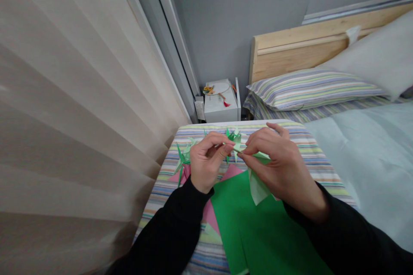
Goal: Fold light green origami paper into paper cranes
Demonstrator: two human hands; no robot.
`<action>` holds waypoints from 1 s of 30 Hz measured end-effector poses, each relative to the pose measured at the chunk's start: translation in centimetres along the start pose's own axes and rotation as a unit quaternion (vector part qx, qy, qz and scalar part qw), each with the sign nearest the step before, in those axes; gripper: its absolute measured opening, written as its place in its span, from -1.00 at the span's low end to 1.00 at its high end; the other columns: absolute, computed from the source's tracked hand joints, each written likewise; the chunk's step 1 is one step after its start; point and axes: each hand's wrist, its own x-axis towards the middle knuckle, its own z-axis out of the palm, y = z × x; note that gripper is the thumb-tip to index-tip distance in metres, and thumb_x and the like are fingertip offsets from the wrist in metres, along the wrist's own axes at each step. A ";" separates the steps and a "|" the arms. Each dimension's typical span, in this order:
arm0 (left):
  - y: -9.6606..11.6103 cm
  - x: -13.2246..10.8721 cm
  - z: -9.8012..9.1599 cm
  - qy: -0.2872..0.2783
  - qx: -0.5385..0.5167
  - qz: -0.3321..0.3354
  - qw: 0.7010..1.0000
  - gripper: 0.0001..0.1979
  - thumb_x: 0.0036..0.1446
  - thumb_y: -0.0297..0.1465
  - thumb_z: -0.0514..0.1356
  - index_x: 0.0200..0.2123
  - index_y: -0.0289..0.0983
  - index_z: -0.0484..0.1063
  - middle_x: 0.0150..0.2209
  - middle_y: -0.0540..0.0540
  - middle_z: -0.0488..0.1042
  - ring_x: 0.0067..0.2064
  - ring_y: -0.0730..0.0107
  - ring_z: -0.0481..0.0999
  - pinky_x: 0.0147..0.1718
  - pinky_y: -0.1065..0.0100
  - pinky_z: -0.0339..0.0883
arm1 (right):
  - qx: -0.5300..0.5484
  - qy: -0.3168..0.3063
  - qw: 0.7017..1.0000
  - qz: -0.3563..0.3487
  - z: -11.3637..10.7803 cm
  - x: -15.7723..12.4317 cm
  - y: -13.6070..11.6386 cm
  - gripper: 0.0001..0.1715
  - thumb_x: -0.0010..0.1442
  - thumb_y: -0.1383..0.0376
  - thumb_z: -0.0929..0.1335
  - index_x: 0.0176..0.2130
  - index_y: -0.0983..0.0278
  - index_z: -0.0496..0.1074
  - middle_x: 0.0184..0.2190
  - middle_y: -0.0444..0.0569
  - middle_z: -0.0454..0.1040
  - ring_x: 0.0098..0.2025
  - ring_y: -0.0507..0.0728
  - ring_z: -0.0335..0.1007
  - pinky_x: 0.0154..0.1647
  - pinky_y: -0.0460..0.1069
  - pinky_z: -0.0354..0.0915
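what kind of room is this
Most likely a bedroom: there is a wooden headboard, a striped pillow lying against it, and a pale blue duvet spread over the bed.

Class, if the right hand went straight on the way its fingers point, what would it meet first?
Past the paper it pinches, the right hand would probably meet the left hand, at its fingertips; depth is hard to judge.

both hands pinch pale-green paper | green sheet below (pink paper peeking out) | striped cloth beneath
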 end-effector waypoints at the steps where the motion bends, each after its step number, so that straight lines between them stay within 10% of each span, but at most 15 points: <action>1: 0.0 0.0 0.0 -0.003 -0.003 0.001 1.000 -0.97 0.19 -0.40 0.37 -0.32 -0.21 0.65 -0.35 -0.06 0.52 -0.37 0.44 0.48 -0.40 0.40 0.38 | -0.001 0.000 1.000 0.000 0.0 0.0 0.0 -0.76 0.23 0.43 0.45 -0.44 0.25 0.41 -0.42 -0.13 0.55 -0.29 0.12 0.50 0.23 0.27 0.09; 30: 0.4 0.4 0.2 0.027 -0.091 -0.040 0.995 -0.91 0.10 -0.34 0.44 -0.40 -0.22 0.64 -0.42 -0.03 0.48 -0.43 0.47 0.46 -0.45 0.41 0.36 | -0.012 0.004 1.000 0.027 0.4 -0.2 -0.5 -0.82 0.22 0.42 0.45 -0.38 0.20 0.44 -0.41 -0.18 0.56 -0.25 0.13 0.49 0.27 0.26 0.09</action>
